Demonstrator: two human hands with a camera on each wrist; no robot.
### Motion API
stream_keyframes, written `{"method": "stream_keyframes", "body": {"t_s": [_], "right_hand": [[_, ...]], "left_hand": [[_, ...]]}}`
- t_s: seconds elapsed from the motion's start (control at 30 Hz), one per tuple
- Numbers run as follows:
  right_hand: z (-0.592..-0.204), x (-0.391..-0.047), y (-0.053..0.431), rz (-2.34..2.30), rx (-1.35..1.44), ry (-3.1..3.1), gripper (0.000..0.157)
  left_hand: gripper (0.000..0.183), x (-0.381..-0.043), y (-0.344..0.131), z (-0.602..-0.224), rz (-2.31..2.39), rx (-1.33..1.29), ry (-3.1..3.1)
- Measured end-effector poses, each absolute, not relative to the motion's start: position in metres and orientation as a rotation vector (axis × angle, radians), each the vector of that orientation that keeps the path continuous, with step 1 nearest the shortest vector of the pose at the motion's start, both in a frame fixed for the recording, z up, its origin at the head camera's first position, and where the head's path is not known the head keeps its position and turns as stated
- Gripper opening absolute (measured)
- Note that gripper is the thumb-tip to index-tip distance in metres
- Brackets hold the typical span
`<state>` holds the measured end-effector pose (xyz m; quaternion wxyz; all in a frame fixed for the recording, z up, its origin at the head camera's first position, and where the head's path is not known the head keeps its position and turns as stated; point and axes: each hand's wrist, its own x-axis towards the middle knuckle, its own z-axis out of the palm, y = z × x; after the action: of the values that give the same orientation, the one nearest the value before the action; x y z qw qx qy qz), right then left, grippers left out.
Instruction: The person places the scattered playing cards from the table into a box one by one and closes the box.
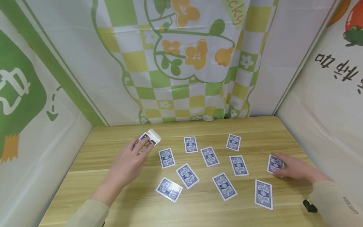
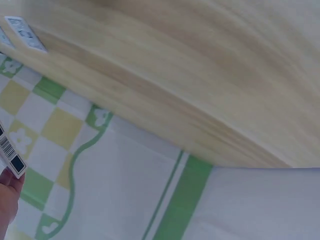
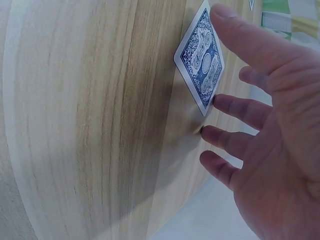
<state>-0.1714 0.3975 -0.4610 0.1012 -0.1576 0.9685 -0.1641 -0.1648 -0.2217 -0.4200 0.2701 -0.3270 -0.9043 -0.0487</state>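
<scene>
In the head view my left hand (image 1: 129, 162) grips a purple-and-white card box (image 1: 144, 142), its white flap standing up at the far end. The left wrist view shows only a barcode edge of the box (image 2: 10, 151) and some fingertips. Toward the right side of the table, my right hand (image 1: 293, 167) holds a blue-backed playing card (image 1: 274, 164) by its edges between thumb and fingers. Seen from the right wrist, the card (image 3: 202, 60) lies at or close to the tabletop, thumb at one edge and a fingertip at another.
Several more blue-backed cards lie face down, spread apart over the wooden table (image 1: 113, 205). One card (image 1: 263, 194) is nearest the right forearm; another (image 1: 167, 158) lies just right of the box. Patterned cloth (image 1: 181, 104) hangs behind the table, with fabric walls at both sides.
</scene>
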Motion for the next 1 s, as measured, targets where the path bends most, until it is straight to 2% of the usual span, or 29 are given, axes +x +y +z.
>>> {"method": "stream_keyframes", "body": {"t_s": [0.3, 0.43, 1.0], "right_hand": [[-0.464, -0.174, 0.397, -0.372, -0.389, 2.899, 0.099], [-0.464, -0.176, 0.397, -0.332, -0.348, 2.921, 0.099], [-0.475, -0.186, 0.403, -0.339, -0.307, 2.944, 0.097]], "left_hand": [[0.055, -0.161, -0.198, -0.397, -0.062, -1.006, -2.348], [0.059, -0.158, -0.189, -0.389, -0.032, -1.042, -2.323], [0.058, -0.151, -0.176, -0.371, -0.016, -1.104, -2.238]]}}
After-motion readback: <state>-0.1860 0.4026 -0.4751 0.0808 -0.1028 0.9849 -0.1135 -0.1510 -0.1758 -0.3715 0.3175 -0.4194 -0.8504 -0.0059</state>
